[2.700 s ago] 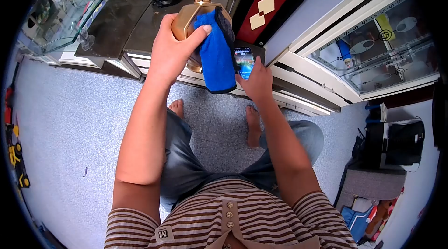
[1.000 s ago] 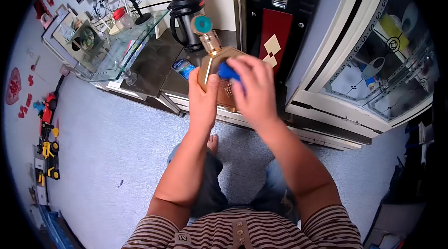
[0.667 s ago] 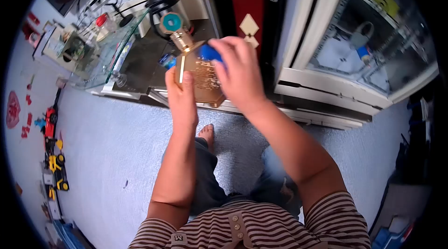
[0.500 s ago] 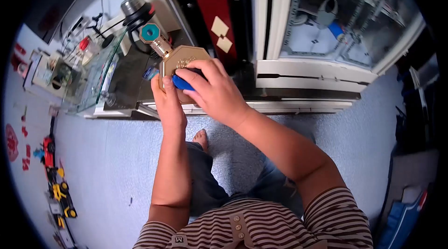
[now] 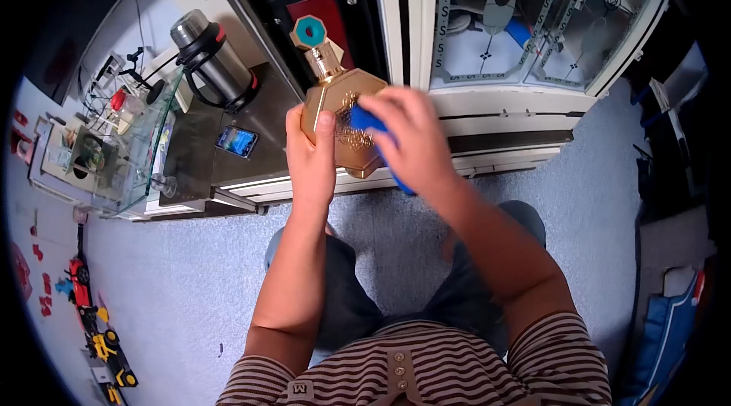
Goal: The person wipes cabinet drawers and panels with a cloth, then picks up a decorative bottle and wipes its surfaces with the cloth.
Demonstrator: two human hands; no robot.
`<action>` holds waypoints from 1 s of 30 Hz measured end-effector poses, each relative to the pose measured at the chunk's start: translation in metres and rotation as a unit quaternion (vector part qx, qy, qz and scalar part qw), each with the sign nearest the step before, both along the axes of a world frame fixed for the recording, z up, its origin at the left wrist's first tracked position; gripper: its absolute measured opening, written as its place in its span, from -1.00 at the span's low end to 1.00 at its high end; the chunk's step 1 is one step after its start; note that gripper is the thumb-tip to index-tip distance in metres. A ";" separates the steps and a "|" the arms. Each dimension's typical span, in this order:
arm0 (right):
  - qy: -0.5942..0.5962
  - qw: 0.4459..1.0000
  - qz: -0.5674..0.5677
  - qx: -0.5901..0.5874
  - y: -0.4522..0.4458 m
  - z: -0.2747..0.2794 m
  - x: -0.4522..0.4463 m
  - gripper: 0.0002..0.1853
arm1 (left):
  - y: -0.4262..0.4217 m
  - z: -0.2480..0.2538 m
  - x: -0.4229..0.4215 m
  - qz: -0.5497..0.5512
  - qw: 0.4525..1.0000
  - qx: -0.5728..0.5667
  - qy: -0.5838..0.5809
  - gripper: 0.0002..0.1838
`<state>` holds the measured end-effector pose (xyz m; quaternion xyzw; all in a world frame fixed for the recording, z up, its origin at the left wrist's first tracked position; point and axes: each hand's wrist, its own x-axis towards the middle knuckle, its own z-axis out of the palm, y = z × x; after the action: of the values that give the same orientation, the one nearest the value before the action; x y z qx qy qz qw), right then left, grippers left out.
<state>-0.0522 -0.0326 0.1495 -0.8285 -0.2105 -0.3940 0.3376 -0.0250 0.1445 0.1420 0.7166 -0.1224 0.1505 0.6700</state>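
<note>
A gold eight-sided bottle (image 5: 346, 86) with a teal-centred stopper (image 5: 310, 31) is held up in front of me, its neck tilted up and to the left. My left hand (image 5: 312, 151) grips its left side, thumb on the front face. A blue cloth (image 5: 368, 121) is bunched in the fingers of my right hand (image 5: 415, 136), which presses it on the raised ornament of the bottle's front. The right hand is slightly blurred, and the cloth's lower end hangs below it.
On the dark counter (image 5: 194, 147) lie a lit phone (image 5: 237, 141) and a steel thermos jug (image 5: 217, 63) stands behind it. A glass shelf (image 5: 152, 155) is at the left. A glass-door cabinet (image 5: 502, 101) stands at the right, and toy vehicles (image 5: 106, 345) lie at the lower left.
The phone, first touched by my right hand, now lies on the counter. The cloth, earlier draped over the bottle under my left hand, is now in my right. The bottle has moved and the view has turned.
</note>
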 end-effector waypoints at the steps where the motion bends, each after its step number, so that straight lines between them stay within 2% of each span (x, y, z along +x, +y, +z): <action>1: 0.000 0.999 -0.032 0.035 -0.009 -0.003 0.009 -0.54 | -0.004 0.000 0.000 -0.011 1.000 0.004 0.003 -0.45; 3: 0.024 0.993 -0.066 0.092 -0.023 -0.002 0.012 -0.56 | -0.012 -0.002 -0.003 -0.023 1.000 0.004 0.002 -0.46; 5: 0.017 0.993 -0.069 0.090 -0.022 0.002 0.003 -0.53 | -0.020 0.001 -0.008 -0.037 0.999 0.004 0.003 -0.46; 8: -0.022 1.000 0.005 -0.010 -0.001 0.006 -0.022 -0.46 | -0.023 -0.010 0.000 -0.051 0.999 -0.005 -0.008 -0.44; 13: -0.027 0.999 -0.019 -0.028 -0.035 0.008 -0.020 -0.42 | -0.036 -0.001 -0.010 -0.046 0.998 -0.023 -0.029 -0.40; 15: -0.006 0.990 -0.122 0.063 -0.055 0.005 -0.010 -0.43 | -0.038 0.000 -0.012 -0.067 0.996 -0.014 -0.062 -0.37; 19: -0.048 0.985 -0.128 0.102 -0.064 0.012 -0.006 -0.39 | -0.044 0.000 -0.017 -0.078 0.988 0.036 -0.128 -0.25; 21: -0.078 0.990 -0.110 0.045 -0.059 0.019 -0.012 -0.40 | -0.046 0.002 -0.017 -0.082 0.989 0.031 -0.118 -0.24; 22: -0.056 0.993 -0.108 -0.008 -0.055 0.027 -0.020 -0.41 | -0.048 0.001 -0.015 -0.080 0.990 0.037 -0.113 -0.25; 26: -0.077 0.994 -0.076 -0.013 -0.049 0.024 -0.029 -0.47 | -0.058 0.006 -0.015 -0.092 0.989 0.052 -0.099 -0.26; 30: -0.079 0.988 -0.127 -0.045 -0.075 0.013 -0.040 -0.51 | -0.081 0.005 -0.019 -0.127 0.986 0.055 -0.090 -0.30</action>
<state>-0.0922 -0.1078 0.1621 -0.8290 -0.1470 -0.4881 0.2299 -0.0439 0.0632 0.1472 0.7143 -0.2802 0.1209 0.6298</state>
